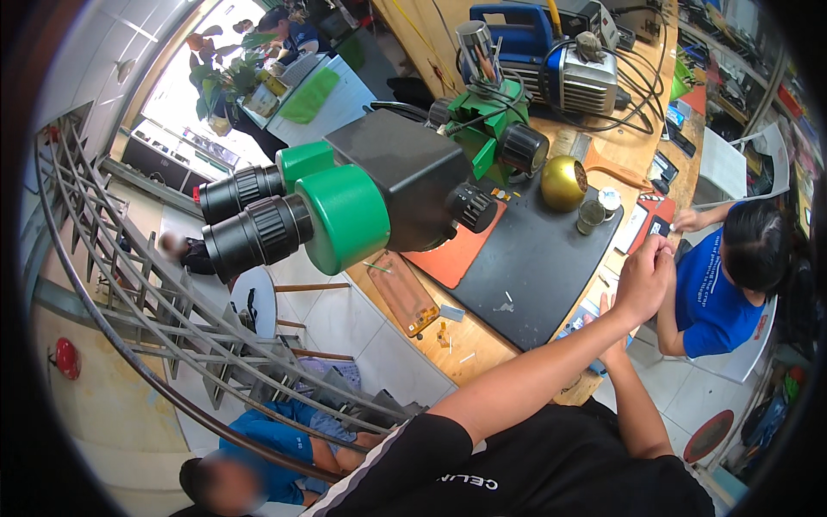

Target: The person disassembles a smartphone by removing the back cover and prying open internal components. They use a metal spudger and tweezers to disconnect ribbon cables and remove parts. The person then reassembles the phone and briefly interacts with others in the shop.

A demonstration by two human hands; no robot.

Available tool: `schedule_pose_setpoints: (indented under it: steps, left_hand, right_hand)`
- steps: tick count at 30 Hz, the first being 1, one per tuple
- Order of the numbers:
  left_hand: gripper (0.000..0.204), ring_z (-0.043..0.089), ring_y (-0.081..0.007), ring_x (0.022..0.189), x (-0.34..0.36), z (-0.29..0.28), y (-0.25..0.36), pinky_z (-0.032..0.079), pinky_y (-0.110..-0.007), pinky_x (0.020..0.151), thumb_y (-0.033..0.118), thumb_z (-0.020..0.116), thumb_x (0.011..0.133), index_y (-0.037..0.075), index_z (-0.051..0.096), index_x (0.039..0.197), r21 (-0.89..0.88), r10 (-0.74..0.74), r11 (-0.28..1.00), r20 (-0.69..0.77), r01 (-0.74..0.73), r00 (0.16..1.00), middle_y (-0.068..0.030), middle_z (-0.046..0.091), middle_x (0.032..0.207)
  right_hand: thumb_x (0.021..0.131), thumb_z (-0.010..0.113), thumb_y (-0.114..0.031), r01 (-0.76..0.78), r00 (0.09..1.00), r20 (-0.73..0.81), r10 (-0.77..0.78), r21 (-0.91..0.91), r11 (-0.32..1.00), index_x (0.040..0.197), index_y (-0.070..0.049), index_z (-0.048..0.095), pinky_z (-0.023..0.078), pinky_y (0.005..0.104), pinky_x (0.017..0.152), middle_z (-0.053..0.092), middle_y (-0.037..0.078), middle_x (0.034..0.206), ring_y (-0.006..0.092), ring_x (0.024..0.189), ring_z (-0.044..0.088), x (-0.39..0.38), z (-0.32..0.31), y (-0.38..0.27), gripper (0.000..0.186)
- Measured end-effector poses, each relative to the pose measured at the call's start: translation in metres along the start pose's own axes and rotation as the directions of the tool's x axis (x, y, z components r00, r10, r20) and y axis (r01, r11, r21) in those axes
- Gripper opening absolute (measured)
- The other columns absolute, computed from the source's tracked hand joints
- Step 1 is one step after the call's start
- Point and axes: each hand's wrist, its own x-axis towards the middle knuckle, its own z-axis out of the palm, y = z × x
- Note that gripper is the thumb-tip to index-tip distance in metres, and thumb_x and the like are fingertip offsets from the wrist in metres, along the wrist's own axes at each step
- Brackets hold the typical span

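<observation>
My left hand (646,283) is raised over the right end of the workbench, its fingers curled closed. What they hold, if anything, is hidden. My right hand (612,347) is lower, by the bench's near edge, partly covered by my left forearm. Its visible fingers stretch out beside a small blue-and-white item (575,325) on the bench. Left of both hands lies a black work mat (525,297). Over the mat's far left hangs a green-and-black microscope (392,172). A gold round pot (564,183) and a small glass jar (591,216) stand at the mat's far right.
A clear phone case (402,295) and small orange flex parts (444,336) lie left of the mat. Behind it stand a blue-and-silver machine (551,73) with cables and a brush (568,142). A person in blue (715,280) sits on the right. A metal railing (172,310) curves along the left.
</observation>
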Motion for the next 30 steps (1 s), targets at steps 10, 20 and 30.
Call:
schedule_pose_setpoints:
  steps: [10, 20, 30]
  left_hand:
    - [0.017, 0.071, -0.0214, 0.08, -0.001, -0.002, -0.003, 0.054, -0.037, 0.075, 0.014, 0.058, 0.11, 0.0, 0.067, 0.113, 0.057, 0.016, 0.998, 0.045, -0.018, 0.999, -0.0129, 0.072, 0.089]
    - [0.021, 0.064, -0.0134, 0.089, 0.0, -0.005, -0.003, 0.053, -0.033, 0.086, 0.02, 0.057, 0.115, 0.002, 0.068, 0.113, 0.06, -0.02, 0.998, 0.155, 0.01, 0.988, -0.0089, 0.068, 0.093]
    - [0.018, 0.06, -0.0084, 0.078, 0.002, -0.018, 0.016, 0.052, -0.027, 0.071, 0.014, 0.059, 0.112, -0.001, 0.07, 0.116, 0.082, -0.145, 0.988, 0.173, 0.133, 0.974, -0.0032, 0.068, 0.09]
  right_hand:
    - [0.088, 0.061, -0.039, 0.2, 0.915, -0.313, -0.256, -0.199, 0.959, 0.153, 0.006, 0.048, 0.032, 0.0604, 0.123, 0.04, 0.037, 0.164, 0.0508, 0.147, 0.043, 0.05, 0.068, -0.001, 0.08]
    - [0.106, 0.057, -0.056, 0.075, 0.997, -0.032, -0.077, -0.046, 0.996, 0.174, -0.001, 0.024, 0.017, 0.0542, 0.135, 0.029, 0.037, 0.174, 0.0536, 0.163, 0.022, 0.052, 0.061, -0.008, 0.094]
    - [0.102, 0.061, -0.041, 0.095, 0.965, -0.256, -0.058, 0.134, 0.986, 0.148, 0.006, 0.056, 0.037, 0.0568, 0.121, 0.057, 0.032, 0.151, 0.0441, 0.141, 0.053, 0.024, 0.026, 0.007, 0.065]
